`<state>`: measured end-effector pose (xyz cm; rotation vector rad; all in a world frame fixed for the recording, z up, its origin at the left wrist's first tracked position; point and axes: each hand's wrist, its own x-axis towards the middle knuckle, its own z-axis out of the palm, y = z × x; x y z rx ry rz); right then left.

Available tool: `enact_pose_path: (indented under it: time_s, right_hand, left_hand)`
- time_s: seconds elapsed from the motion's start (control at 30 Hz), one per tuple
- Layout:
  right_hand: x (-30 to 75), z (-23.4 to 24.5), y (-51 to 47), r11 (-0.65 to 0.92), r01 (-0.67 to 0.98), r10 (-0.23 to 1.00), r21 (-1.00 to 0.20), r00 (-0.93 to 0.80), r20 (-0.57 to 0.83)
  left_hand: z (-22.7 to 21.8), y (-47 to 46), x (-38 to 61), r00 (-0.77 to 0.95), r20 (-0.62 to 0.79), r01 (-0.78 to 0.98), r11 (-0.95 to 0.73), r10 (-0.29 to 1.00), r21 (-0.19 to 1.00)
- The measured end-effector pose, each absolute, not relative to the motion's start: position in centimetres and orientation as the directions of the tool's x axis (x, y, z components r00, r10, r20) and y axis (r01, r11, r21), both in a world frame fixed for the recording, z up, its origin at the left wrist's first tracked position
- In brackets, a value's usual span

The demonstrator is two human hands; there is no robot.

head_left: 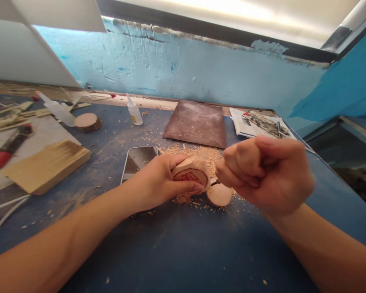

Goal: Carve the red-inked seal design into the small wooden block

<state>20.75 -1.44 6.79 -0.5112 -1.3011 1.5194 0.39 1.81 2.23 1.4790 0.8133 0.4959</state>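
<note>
My left hand [167,177] grips a round wood slice [191,175] whose face carries a red outline and red marks; its upper edge looks cut away. Closed in a fist, my right hand [268,175] is just right of the slice. Between fist and slice shows a short bit of blade [215,182], seemingly of a carving knife; its handle is hidden in my fingers. Below the blade, a second wood slice [220,195] lies flat on the blue table [183,248]. Wood shavings [201,152] are scattered around and behind the held slice.
A phone [140,160] lies behind my left wrist. Farther back are a brown board [198,124], a glue bottle [134,112] and a printed booklet [259,124]. To the left are a wood block [48,167], a red-and-black cutter [10,146] and another wood slice [87,122].
</note>
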Motion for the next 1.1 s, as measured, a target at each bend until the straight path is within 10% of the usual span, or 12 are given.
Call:
enact_pose_path:
  time_s: [1.1]
  right_hand:
    - [21.9, 6.3, -0.1, 0.072, -0.45, 0.875, -0.89, -0.4, 0.273]
  left_hand:
    - [2.3, 1.8, 0.4, 0.657, -0.167, 0.187, 0.056, 0.736, 0.981]
